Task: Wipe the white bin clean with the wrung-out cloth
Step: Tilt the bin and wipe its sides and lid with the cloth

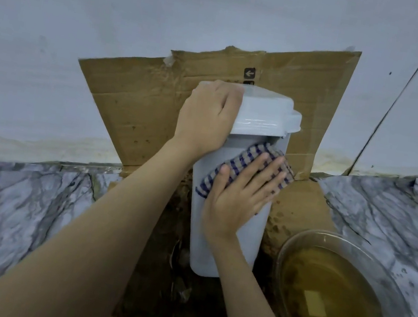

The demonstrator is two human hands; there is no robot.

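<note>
**Bin braced, cloth on its upper front: what could slip**

Marbled floor tiles meet a pale wall, and stained cardboard [139, 109] covers the corner, 1 sheet leaning on the wall and more lying flat. On it stands the white bin [226, 232], upright against the leaning sheet, lid closed.

The left hand [207, 119] wraps the lid's left edge, fingers curled over the top, steadying it. The right hand [245, 191] lies flat with fingers spread, pressing the checked cloth [233, 167] to the bin's front just below the lid.

A hard downward stroke could tip or skate the narrow bin on the damp cardboard if the left grip loosens. The bowl of brown water [338, 302] sits just beside the right forearm; a wide sweep might knock it and spill. The cloth could also bunch up, leaving bare palm on plastic.
</note>
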